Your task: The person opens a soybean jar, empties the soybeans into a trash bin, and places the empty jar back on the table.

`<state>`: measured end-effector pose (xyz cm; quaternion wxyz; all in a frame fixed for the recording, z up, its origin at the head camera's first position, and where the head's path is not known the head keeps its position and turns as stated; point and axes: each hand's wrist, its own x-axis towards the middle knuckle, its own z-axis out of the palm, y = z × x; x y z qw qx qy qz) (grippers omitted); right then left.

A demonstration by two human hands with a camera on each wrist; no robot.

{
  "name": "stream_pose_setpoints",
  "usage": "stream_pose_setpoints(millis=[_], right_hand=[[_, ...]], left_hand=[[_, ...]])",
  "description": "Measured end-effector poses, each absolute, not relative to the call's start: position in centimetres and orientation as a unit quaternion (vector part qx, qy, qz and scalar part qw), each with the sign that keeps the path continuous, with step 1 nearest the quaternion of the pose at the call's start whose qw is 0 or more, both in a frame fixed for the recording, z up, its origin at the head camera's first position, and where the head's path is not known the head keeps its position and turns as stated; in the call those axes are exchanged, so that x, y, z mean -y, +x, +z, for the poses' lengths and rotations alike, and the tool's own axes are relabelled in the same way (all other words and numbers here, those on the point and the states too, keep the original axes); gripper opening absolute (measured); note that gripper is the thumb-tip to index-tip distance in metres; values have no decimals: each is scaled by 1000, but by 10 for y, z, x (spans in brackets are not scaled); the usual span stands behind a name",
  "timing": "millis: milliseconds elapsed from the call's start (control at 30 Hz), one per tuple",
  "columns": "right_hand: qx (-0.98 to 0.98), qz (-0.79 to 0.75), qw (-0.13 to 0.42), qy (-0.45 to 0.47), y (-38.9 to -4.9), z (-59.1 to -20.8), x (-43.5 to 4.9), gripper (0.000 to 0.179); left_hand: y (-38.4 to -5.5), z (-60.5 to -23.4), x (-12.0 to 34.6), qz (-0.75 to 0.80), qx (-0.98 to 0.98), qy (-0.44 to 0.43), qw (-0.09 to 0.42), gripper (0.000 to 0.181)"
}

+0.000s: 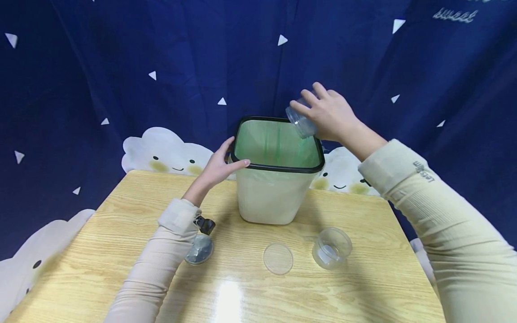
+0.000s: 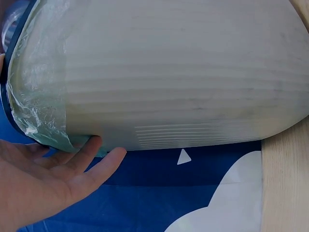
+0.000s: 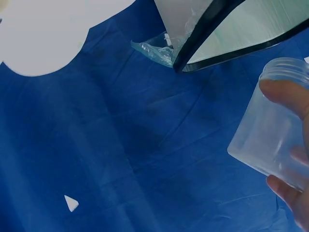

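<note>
My right hand [image 1: 329,112] grips a clear plastic jar [image 1: 300,120], tilted over the back right of a bin's black rim [image 1: 278,169]. In the right wrist view the jar [image 3: 273,125] is see-through, its threaded mouth turned toward the bin and its base away. The bin [image 1: 274,197] is whitish and lined with a pale green bag [image 1: 258,139]. With thumb and fingers spread, my left hand [image 1: 218,168] rests at the bin's left front corner, thumb on the rim. In the left wrist view that hand's fingers [image 2: 89,159] lie nearly straight along the bag's folded-over edge [image 2: 48,111].
On the wooden table [image 1: 141,215] in front of the bin are a clear round disc [image 1: 278,259] and a clear cup [image 1: 332,248]. A silvery round lid [image 1: 199,249] lies beside my left sleeve. A blue curtain [image 1: 181,58] with clouds hangs behind.
</note>
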<state>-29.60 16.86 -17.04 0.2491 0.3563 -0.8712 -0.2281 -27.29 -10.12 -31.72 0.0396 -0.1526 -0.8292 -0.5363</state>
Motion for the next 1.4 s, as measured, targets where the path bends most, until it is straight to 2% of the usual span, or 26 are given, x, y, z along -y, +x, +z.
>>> stream_pose_setpoints(millis=[333, 667, 1400], right_hand=[[935, -95, 216, 264, -289, -174, -187, 97], [955, 82, 212, 188, -274, -179, -198, 93], [917, 292, 221, 159, -230, -202, -199, 93]], left_hand=[[-273, -317, 100, -537, 828, -154, 40, 84], [-275, -318, 102, -539, 827, -155, 38, 83], [-281, -317, 106, -544, 825, -152, 28, 81]])
